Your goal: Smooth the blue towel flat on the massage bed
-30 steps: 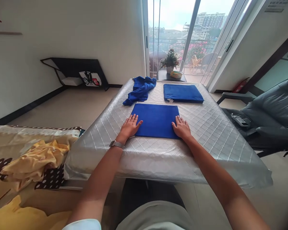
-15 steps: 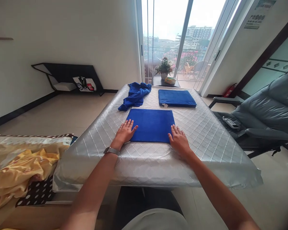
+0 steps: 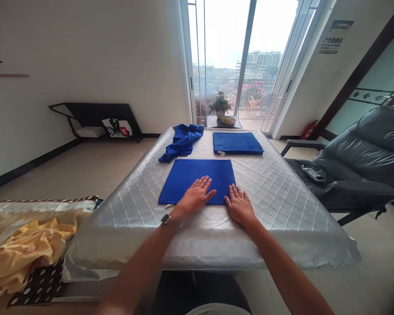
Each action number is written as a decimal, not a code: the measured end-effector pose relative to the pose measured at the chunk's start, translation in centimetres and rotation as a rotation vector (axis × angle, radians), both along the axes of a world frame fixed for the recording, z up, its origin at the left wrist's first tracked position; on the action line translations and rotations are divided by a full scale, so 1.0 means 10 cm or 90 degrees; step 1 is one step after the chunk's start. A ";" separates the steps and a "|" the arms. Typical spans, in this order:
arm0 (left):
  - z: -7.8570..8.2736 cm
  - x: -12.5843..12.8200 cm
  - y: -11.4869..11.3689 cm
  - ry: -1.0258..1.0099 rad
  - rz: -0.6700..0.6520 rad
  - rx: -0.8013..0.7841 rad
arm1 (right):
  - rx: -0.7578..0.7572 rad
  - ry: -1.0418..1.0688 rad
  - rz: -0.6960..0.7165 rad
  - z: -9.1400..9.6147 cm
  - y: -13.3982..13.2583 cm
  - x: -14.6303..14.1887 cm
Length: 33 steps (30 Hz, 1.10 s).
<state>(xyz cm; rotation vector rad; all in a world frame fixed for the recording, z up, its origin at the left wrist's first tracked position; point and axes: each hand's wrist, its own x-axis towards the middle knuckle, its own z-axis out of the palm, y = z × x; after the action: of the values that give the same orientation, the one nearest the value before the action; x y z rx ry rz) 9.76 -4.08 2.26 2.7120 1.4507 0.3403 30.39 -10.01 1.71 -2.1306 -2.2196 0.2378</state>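
Observation:
A flat blue cloth rectangle (image 3: 184,175) lies on the silver quilted table cover (image 3: 279,201) before me. My left hand (image 3: 197,194) is over its middle front part, fingers stretched out; whether the palm presses on it I cannot tell. At the cloth's right edge rests my right hand (image 3: 240,203), fingers flat and spread a little. Behind sits a neat stack of folded blue cloth (image 3: 238,143) with a small white tag at its front corner. A crumpled blue cloth (image 3: 184,142) lies at the far left of the table.
A grey reclining armchair (image 3: 354,162) with a power strip (image 3: 315,173) on its seat stands to the right. Yellow bedding (image 3: 33,245) lies at the lower left. Beyond the table's far edge, a potted plant (image 3: 220,105) stands on a chair by the glass door.
My left hand has moved right, from the cloth's left edge to over its middle. My right hand stays at the right edge. The view has tilted up slightly.

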 end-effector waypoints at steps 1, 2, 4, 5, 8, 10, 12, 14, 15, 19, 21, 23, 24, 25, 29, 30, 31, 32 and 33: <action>-0.01 0.21 -0.06 -0.012 -0.047 -0.007 | 0.000 -0.006 0.003 -0.01 0.00 0.01; -0.02 0.39 -0.12 -0.021 -0.093 -0.015 | -0.001 -0.014 0.008 -0.01 0.00 0.02; -0.06 0.66 -0.21 -0.045 -0.128 -0.032 | -0.009 -0.029 0.019 -0.01 -0.01 0.04; -0.08 0.74 -0.23 -0.053 -0.130 -0.039 | -0.012 -0.035 0.024 -0.01 -0.01 0.04; -0.13 0.73 -0.28 -0.056 -0.116 -0.048 | -0.009 -0.035 0.027 -0.01 -0.01 0.05; -0.15 0.60 -0.29 -0.042 -0.109 -0.047 | -0.004 -0.026 0.020 -0.01 -0.01 0.04; -0.17 0.42 -0.28 -0.027 -0.087 -0.048 | -0.004 -0.013 0.010 0.00 0.00 0.03; -0.19 0.21 -0.25 -0.011 -0.044 -0.052 | -0.006 -0.001 0.002 0.00 0.00 0.03; -0.20 0.09 -0.23 -0.002 -0.016 -0.057 | -0.008 0.004 0.001 0.00 0.01 0.03; -0.25 -0.47 -0.17 0.037 0.124 -0.069 | -0.021 0.017 0.001 0.02 0.01 0.03; -0.27 -0.75 -0.16 0.056 0.178 -0.063 | -0.024 0.020 -0.001 0.02 0.00 0.03; -0.30 -0.99 -0.19 0.070 0.212 -0.055 | -0.023 0.022 -0.001 0.03 0.00 0.03; -0.31 -1.07 -0.21 0.074 0.227 -0.050 | -0.020 0.022 -0.001 0.02 0.00 0.03; -0.33 -1.14 -0.23 0.075 0.244 -0.043 | -0.017 0.022 -0.002 0.02 0.00 0.03; -0.37 -1.21 -0.29 0.061 0.279 -0.010 | -0.003 0.015 -0.001 0.01 -0.02 0.04; -0.38 -1.20 -0.29 0.055 0.277 -0.007 | 0.001 0.014 0.001 0.01 -0.02 0.05; -0.38 -1.19 -0.30 0.049 0.275 -0.005 | 0.007 0.013 0.003 0.01 -0.03 0.05; -0.37 -1.18 -0.30 0.043 0.273 -0.004 | 0.016 0.012 0.003 0.02 -0.04 0.05; -0.36 -1.17 -0.31 0.038 0.272 -0.004 | 0.028 0.008 0.003 0.03 -0.06 0.05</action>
<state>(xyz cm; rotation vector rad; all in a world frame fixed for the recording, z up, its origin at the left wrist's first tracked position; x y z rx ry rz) -1.92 -7.14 -1.38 2.4044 2.0406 0.2695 30.85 -10.61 1.99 -2.0963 -2.2015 0.1991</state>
